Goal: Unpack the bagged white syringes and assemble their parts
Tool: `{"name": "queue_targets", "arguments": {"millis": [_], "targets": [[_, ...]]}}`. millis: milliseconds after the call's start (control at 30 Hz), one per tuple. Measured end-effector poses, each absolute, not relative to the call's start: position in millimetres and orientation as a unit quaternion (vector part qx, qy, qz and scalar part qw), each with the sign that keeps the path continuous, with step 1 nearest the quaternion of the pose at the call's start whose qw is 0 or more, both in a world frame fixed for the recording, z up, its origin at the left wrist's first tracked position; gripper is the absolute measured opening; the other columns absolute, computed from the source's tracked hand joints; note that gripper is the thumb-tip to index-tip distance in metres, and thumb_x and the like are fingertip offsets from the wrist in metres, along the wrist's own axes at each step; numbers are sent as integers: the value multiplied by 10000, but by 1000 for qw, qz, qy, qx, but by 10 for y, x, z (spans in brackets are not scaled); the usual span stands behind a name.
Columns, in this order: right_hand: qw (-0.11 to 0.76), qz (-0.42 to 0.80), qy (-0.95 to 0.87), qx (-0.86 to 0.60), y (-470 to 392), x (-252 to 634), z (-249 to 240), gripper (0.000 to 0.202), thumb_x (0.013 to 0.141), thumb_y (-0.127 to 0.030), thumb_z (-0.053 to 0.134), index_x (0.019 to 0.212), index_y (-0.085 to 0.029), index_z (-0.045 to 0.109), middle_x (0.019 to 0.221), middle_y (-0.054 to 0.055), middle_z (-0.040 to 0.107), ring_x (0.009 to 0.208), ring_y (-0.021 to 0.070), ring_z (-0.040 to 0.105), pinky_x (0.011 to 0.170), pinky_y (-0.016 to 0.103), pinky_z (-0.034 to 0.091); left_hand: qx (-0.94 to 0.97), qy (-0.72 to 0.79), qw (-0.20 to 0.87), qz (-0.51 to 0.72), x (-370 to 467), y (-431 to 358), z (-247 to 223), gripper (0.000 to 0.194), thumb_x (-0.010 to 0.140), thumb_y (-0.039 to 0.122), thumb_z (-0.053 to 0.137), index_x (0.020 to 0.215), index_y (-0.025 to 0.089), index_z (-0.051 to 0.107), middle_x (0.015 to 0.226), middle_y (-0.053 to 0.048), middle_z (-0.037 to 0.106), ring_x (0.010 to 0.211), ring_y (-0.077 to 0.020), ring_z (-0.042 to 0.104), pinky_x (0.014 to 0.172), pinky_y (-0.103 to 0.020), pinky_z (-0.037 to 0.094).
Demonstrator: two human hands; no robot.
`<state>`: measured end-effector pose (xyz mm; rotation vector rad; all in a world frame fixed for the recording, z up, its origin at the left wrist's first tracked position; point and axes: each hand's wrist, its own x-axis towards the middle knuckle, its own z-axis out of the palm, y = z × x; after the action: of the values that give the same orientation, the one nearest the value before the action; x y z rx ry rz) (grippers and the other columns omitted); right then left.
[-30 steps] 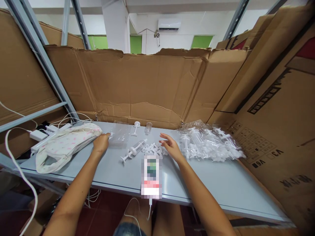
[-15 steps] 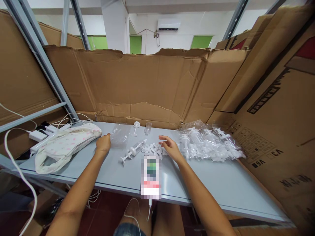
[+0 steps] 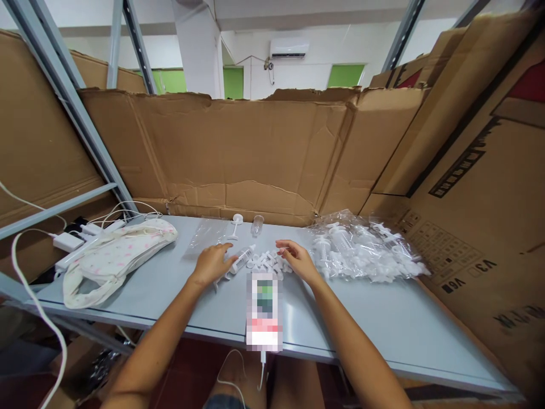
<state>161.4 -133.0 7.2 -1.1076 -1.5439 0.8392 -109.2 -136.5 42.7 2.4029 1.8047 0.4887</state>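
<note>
My left hand (image 3: 212, 263) is over a clear plastic syringe (image 3: 242, 258) lying on the table. Its fingers are stretched out, the thumb is apart from them, and the hand hides part of the syringe. I cannot tell whether it touches it. My right hand (image 3: 296, 258), empty with loosely curved fingers apart, is at the right side of a pile of small white plastic parts (image 3: 267, 262). Behind the hands lie a white plunger (image 3: 235, 226) and a clear syringe barrel (image 3: 257, 225). A flat clear plastic bag (image 3: 205, 236) is just beyond my left hand.
A large clear bag of syringe parts (image 3: 361, 250) lies on the right. A phone with a blurred screen (image 3: 264, 312) is at the front edge, cable attached. On the left are a white cloth bag (image 3: 119, 255) and power adapters (image 3: 68, 242). Cardboard walls (image 3: 238, 153) enclose the table (image 3: 383, 324).
My left hand has come away from the flat plastic bag and moved right to above the syringe, its fingers now extended. My right hand has barely moved.
</note>
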Motion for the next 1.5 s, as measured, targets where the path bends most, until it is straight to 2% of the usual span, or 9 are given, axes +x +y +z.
{"name": "queue_targets", "arguments": {"millis": [200, 400, 600, 767, 867, 1067, 1167, 1367, 1500], "targets": [[522, 351, -633, -452, -1295, 1657, 27, 327, 797, -455, 543, 999, -216, 637, 982, 81, 671, 787, 203, 650, 750, 380, 508, 798, 584, 95, 119, -900, -1454, 387, 488, 769, 550, 486, 1139, 250, 592, 1100, -111, 655, 1010, -297, 593, 784, -319, 397], [538, 352, -623, -445, -1301, 1640, 39, 330, 793, -466, 552, 982, -210, 639, 943, 82, 671, 778, 203, 652, 748, 374, 508, 784, 605, 82, 113, -793, -1531, 476, 383, 776, 450, 517, 1076, 227, 605, 1010, -120, 675, 906, -282, 622, 698, -302, 394], [536, 353, -621, -449, -1314, 1605, 50, 344, 792, -458, 558, 1023, -211, 622, 968, 87, 657, 786, 203, 638, 768, 392, 499, 792, 590, -29, 152, -645, -1614, 653, 356, 818, 349, 518, 1136, 198, 568, 1035, -130, 643, 946, -275, 580, 775, -334, 369], [582, 377, -585, -421, -1352, 1585, 133, 363, 798, -465, 547, 1063, -222, 594, 1074, 92, 603, 851, 200, 618, 748, 369, 517, 846, 488, -77, 202, -566, -1597, 816, 536, 832, 309, 541, 1340, 224, 395, 1107, -113, 616, 994, -256, 547, 869, -364, 335], [614, 372, -559, -415, -1383, 1584, 185, 412, 811, -470, 526, 1153, -242, 546, 1115, 96, 557, 881, 199, 601, 723, 360, 535, 861, 431, -130, 235, -528, -1582, 905, 459, 866, 223, 479, 1321, 245, 426, 1218, -99, 574, 1034, -250, 537, 956, -422, 297], [578, 224, -667, -412, -1428, 1504, 138, 470, 791, -384, 594, 1237, -271, 497, 1212, 96, 512, 1024, 231, 531, 823, 400, 508, 849, 333, -280, 300, -390, -1585, 926, 493, 865, 67, 393, 1300, 290, 450, 1221, -33, 595, 1199, -219, 469, 1102, -562, -47], [577, 211, -679, -401, -1424, 1440, 76, 562, 778, -335, 619, 1300, -266, 422, 1247, 101, 506, 908, 204, 578, 826, 416, 505, 831, 297, -350, 314, -312, -1573, 888, 475, 850, 74, 440, 1272, 289, 482, 1234, -3, 591, 1276, -213, 403, 1102, -539, -121], [593, 250, -646, -412, -1393, 1432, 40, 501, 796, -352, 588, 1265, -246, 448, 1282, 110, 509, 911, 214, 608, 766, 384, 525, 818, 236, -429, 302, -215, -1524, 895, 374, 849, 139, 498, 1190, 284, 548, 1289, 7, 552, 1305, -217, 371, 1106, -544, -110], [607, 297, -609, -414, -1409, 1432, 71, 506, 758, -370, 631, 1214, -235, 457, 1163, 94, 600, 869, 208, 630, 797, 392, 508, 812, 213, -436, 324, -163, -1482, 887, 385, 857, 162, 497, 1219, 293, 520, 1359, 9, 482, 1313, -204, 358, 1119, -526, -82]]}}
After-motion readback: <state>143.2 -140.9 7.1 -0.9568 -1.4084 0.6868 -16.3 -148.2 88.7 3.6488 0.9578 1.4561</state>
